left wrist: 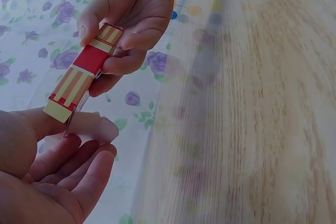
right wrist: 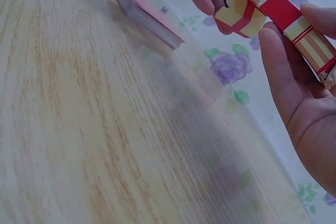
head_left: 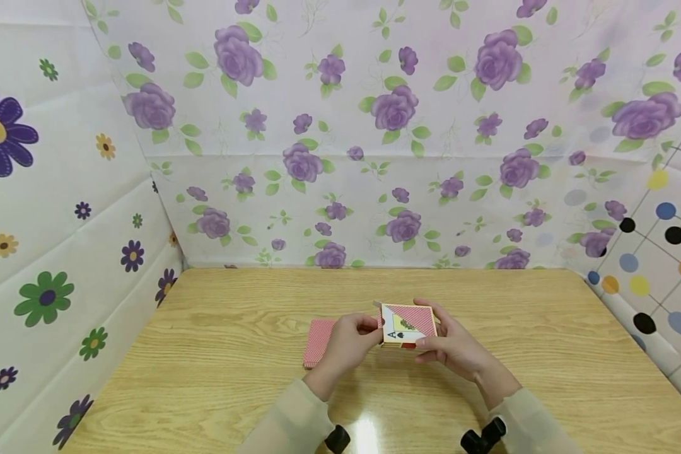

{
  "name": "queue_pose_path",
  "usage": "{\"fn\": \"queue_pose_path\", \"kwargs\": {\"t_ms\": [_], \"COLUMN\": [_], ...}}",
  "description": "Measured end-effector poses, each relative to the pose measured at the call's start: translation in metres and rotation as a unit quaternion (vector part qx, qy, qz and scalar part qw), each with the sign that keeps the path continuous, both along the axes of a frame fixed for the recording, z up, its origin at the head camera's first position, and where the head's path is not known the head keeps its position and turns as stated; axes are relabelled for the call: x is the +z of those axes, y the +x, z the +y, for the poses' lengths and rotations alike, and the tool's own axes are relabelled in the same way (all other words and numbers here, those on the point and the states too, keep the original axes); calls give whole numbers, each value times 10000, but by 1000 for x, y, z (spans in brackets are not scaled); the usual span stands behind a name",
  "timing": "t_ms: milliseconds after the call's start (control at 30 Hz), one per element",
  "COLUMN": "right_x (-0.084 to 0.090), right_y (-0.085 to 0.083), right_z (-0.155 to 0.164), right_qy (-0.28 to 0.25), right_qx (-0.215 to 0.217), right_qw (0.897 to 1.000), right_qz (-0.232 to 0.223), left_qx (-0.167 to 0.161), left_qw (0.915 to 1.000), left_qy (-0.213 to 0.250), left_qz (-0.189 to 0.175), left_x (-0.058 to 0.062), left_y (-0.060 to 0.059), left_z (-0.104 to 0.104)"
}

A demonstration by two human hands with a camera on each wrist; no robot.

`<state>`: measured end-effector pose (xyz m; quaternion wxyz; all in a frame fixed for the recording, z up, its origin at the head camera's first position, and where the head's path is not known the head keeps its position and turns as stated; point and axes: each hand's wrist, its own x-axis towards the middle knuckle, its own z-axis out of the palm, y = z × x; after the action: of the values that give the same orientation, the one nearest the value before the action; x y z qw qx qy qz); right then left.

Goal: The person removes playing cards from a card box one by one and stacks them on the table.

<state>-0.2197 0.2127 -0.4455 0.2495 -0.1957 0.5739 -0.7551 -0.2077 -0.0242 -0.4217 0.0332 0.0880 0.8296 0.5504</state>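
Observation:
A playing-card box (head_left: 408, 323) with an ace of spades on its face is held off the table, tilted. My right hand (head_left: 456, 343) grips its right end, thumb on the near edge and fingers behind. At the other end my left hand (head_left: 349, 340) has its thumb and fingers at the box's opened end flap (right wrist: 244, 17). The striped narrow side (left wrist: 84, 72) with a red band shows in the left wrist view. A stack of red-backed cards (head_left: 318, 340) lies on the table, partly hidden behind my left hand. The inside of the box is hidden.
The wooden table (head_left: 232, 378) runs back to a wall cloth (head_left: 352, 208) with purple flowers. Patterned cloths also stand at the left (head_left: 62, 221) and right (head_left: 658, 252) sides. Dark wrist-worn devices (head_left: 482, 435) show at the sleeves.

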Motion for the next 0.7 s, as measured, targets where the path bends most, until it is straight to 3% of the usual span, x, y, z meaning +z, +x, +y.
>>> {"fn": "queue_pose_path", "kwargs": {"t_ms": [700], "right_x": [0], "right_y": [-1], "right_z": [0], "right_qy": [-17], "right_qx": [6], "right_qw": [10000], "right_qz": [3], "left_qx": [171], "left_qw": [9965], "left_qy": [742], "left_qz": [-352], "left_x": [1], "left_y": [0], "left_z": [-20]}}
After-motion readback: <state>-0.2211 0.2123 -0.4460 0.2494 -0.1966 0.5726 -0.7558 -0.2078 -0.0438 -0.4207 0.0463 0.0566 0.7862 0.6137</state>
